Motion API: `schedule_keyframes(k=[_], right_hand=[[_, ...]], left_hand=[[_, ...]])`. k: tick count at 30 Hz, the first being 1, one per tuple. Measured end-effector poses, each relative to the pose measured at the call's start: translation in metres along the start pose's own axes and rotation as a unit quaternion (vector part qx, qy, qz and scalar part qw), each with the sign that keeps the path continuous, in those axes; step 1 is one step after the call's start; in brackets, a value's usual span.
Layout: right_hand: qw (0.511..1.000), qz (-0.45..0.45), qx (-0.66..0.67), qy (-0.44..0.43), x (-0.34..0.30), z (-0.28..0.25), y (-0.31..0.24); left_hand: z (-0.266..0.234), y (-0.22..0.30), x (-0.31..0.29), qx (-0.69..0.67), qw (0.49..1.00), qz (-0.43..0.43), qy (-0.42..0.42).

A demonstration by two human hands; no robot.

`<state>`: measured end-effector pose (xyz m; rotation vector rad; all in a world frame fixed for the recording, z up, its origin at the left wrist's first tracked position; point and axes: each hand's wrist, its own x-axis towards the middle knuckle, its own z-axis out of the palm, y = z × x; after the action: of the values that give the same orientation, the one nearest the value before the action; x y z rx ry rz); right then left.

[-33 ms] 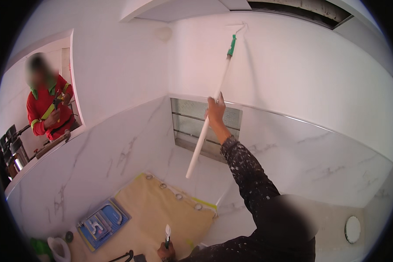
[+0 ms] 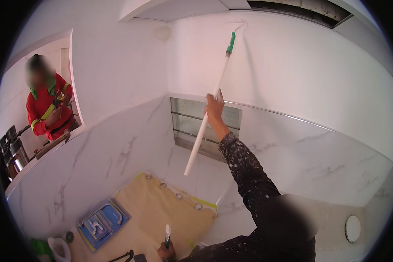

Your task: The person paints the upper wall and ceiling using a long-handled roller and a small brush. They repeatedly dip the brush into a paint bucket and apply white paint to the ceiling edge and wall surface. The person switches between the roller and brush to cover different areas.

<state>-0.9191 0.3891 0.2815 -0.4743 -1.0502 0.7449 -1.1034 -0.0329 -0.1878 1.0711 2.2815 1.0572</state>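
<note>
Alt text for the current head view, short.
Right hand grips a white pole, its green handle raised toward the white upper wall; left hand holds a paintbrush, bristles up, near a tan sheet. At left, a co-worker in red shows through an opening.

A person in red (image 2: 40, 107) stands beyond an opening (image 2: 71, 72) at left. Below a barred window (image 2: 187, 122) lies a yellow sheet (image 2: 155, 201) with metal rings (image 2: 179, 196) along one edge, a blue pack (image 2: 101, 223) at its left side. A round white disc (image 2: 353, 229) shows at right.
</note>
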Motion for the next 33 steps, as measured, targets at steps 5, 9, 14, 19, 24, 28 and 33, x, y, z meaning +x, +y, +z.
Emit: schedule_keyframes(k=[5, 9, 14, 19, 24, 28, 33], right_hand=[[0.999, 0.027, 0.025, -0.017, 0.023, 0.014, -0.004], [0.998, 0.035, 0.044, 0.006, 0.037, 0.007, -0.005], [0.999, 0.034, 0.012, -0.016, 0.035, -0.007, -0.009], [0.998, 0.001, 0.044, -0.051, 0.039, -0.006, -0.019], [0.999, 0.014, -0.029, -0.011, 0.017, -0.026, -0.015], [0.998, 0.047, -0.03, 0.01, 0.005, -0.048, -0.016], [1.0, 0.019, -0.001, -0.017, 0.029, -0.054, -0.022]], left_hand=[[0.003, -0.003, 0.001, 0.016, 1.0, -0.01, -0.007], [0.012, 0.0, 0.012, 0.044, 0.999, -0.003, -0.001], [0.019, 0.002, 0.014, 0.022, 0.999, 0.022, 0.017], [0.012, 0.0, 0.013, 0.004, 0.997, 0.061, 0.051], [0.013, -0.002, 0.012, -0.018, 0.995, 0.071, 0.061], [0.015, -0.004, 0.014, -0.042, 0.997, 0.062, 0.033], [0.012, 0.001, 0.012, -0.021, 0.999, 0.046, 0.011]])
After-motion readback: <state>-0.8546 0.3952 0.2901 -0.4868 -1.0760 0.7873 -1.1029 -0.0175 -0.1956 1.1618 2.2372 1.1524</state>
